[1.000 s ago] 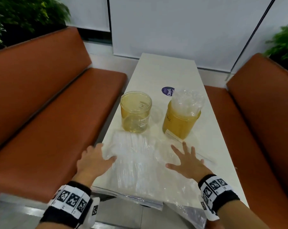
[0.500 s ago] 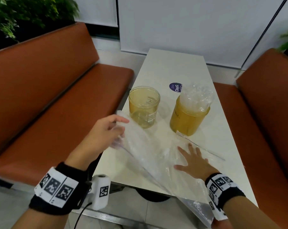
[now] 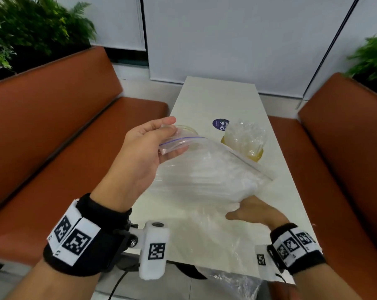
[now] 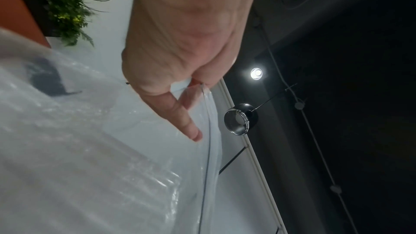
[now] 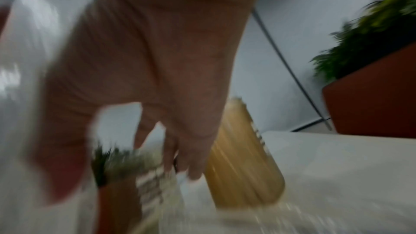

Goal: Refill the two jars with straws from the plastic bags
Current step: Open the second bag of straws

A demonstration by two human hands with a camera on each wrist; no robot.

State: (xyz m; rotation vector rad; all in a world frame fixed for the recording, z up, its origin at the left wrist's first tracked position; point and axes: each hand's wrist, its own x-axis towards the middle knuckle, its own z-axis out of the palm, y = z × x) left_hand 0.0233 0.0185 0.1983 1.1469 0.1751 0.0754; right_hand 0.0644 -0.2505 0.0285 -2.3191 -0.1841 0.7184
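Above the table (image 3: 207, 100), left hand (image 3: 144, 152) pinches the bag (image 3: 204, 174) — right hand's (image 3: 254, 211) grip unclear.

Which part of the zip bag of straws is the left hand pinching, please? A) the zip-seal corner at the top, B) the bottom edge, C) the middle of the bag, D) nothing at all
A: the left hand pinches the corner of the zip bag where the purple seal line runs, lifted in front of the jars, while the right hand is under the bag's lower end.
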